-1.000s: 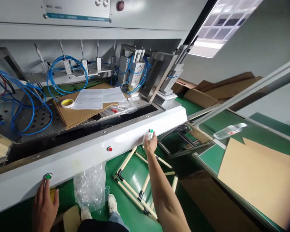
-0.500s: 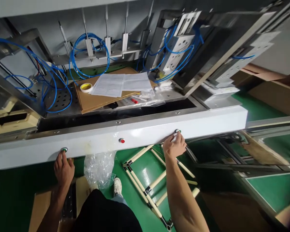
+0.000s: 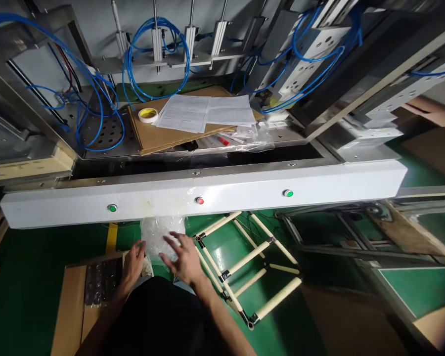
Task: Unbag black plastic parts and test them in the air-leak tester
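Note:
My right hand [image 3: 185, 259] is in front of a clear plastic bag [image 3: 154, 232], its fingers spread and nothing in them. At the bag's left edge is my left hand [image 3: 134, 261], loosely curved, with no object visible in it; whether it touches the bag is unclear. The bag hangs from the white front panel [image 3: 241, 195] of a machine. Set in that panel are a green button [image 3: 112, 208] at left, a red button [image 3: 200, 200] in the middle and another green button [image 3: 289, 193] at right. Neither hand touches a button.
Behind the panel, cardboard [image 3: 148, 138] carries papers [image 3: 203, 113] and a tape roll [image 3: 148, 115]. Coiled blue tubing [image 3: 128, 74] hangs by metal cylinders. A cream pipe frame [image 3: 278, 299] stands on the green floor at right. An open cardboard box [image 3: 69, 306] is at lower left.
Both hands have left the green buttons and come down and together in front of the plastic bag. My right hand has spread its fingers. The view has shifted, too.

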The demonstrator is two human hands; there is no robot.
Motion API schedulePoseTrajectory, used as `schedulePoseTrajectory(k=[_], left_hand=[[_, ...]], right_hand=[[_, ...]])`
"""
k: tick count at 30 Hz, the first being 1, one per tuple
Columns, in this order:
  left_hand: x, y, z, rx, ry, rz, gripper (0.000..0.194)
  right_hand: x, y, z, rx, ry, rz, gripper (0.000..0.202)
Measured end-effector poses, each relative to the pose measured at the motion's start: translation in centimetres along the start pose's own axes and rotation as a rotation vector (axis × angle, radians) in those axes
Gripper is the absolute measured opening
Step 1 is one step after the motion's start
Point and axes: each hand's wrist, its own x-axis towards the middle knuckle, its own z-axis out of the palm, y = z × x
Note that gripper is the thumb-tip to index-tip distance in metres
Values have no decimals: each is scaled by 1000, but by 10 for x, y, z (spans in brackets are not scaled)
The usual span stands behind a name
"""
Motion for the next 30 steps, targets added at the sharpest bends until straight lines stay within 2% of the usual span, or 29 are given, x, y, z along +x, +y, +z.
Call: schedulePoseTrajectory(k=[3, 7, 12, 17, 24, 27, 30], left_hand=[[0, -5, 7, -31, -61, -47, 49], [7, -6, 1, -87, -91, -48, 33], [4, -3, 2, -146, -86, -111, 9], [-12, 6, 6, -243, -100, -176, 10], [-23, 19, -6, -353, -151, -204, 10], [-24, 22, -8, -365, -146, -217, 13], [-24, 22, -9, -361, -139, -220, 14]], right_hand=[[17, -33, 36, -131, -277, 16, 61], [39, -30, 49, -273, -413, 155, 68], [52, -21, 56, -346, -463, 184, 62], [64, -29, 77, -413, -488, 220, 49], [90, -38, 110, -443, -523, 254, 33], [96, -38, 115, -422, -517, 278, 34], [96, -38, 111, -372, -520, 284, 37]])
